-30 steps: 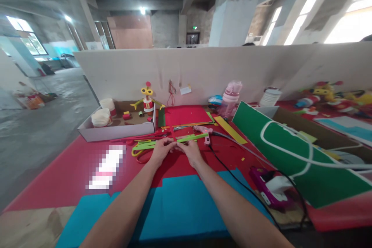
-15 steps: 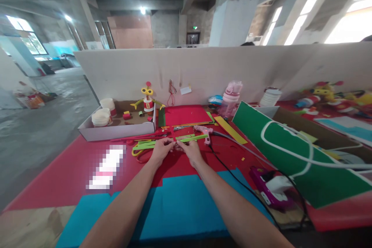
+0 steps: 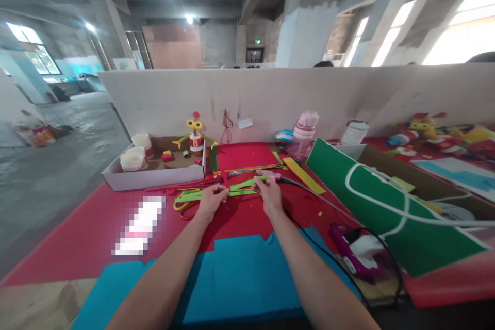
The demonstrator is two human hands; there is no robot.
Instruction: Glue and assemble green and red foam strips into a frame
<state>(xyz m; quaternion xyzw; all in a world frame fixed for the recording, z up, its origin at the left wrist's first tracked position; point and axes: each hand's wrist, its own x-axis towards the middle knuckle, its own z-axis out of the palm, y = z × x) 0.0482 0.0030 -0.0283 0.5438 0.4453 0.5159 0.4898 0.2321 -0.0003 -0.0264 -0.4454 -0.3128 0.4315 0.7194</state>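
My left hand [image 3: 214, 201] is closed, thumb and fingertips pinched at the point where a red paper strip [image 3: 226, 180] and a light green paper strip [image 3: 244, 184] come together. The red one sticks up and away from the fingertips. To the right, my right hand [image 3: 269, 195] pinches the far part of the green strip, which slants up between both hands. More green strips [image 3: 189, 196] lie on the table beneath and beside my left hand. Yellow-handled scissors [image 3: 178, 205] are partly covered by them. Behind my right hand rests a pink glue gun [image 3: 267, 174].
A white box [image 3: 154, 179] with paper cups and a small figure [image 3: 195, 139] stands back left. Blue sheets [image 3: 240, 273] lie in front. At right are a green board [image 3: 371, 206], a purple power strip [image 3: 358, 255] and cables. A pink bottle [image 3: 304, 131] stands behind.
My right hand has moved right and slightly up, away from my left hand, and now pinches the green strip farther along. My left hand has stayed almost in place.
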